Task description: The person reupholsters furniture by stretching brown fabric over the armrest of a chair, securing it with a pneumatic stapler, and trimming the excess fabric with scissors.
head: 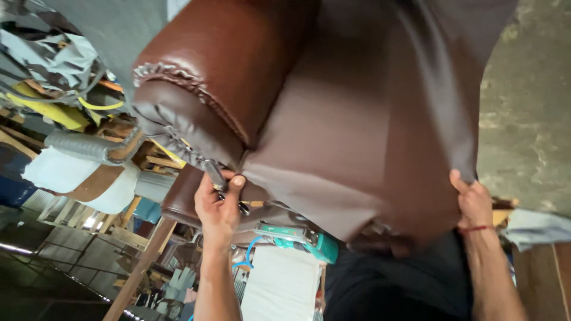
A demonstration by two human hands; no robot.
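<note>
At the bottom of the frame, nearest the camera, the left hand (219, 205) reaches up with its fingers (237, 182) clamped on the lower corner of a brown leather-covered armchair piece (333, 119), at the end of the pleated seam (184, 80). At lower right, the right hand (474, 203) has its fingers hooked over the loose edge of the leather panel (410, 178) and closed on it. The chair piece fills the centre and top of the frame, raised and tilted.

Just below it, at bottom centre, a green pneumatic stapler (300, 239) with a blue air hose (245, 255) lies on a white surface (279, 285).

The leather looks slick, so I judge either hold may slip and the piece swing down onto the stapler. Uneven pulling between the hands could wrinkle the panel or strain the pleats.

Farther off, at left, sit stacked wooden frames (137, 238) and rolled grey and white foam (83, 160).
</note>
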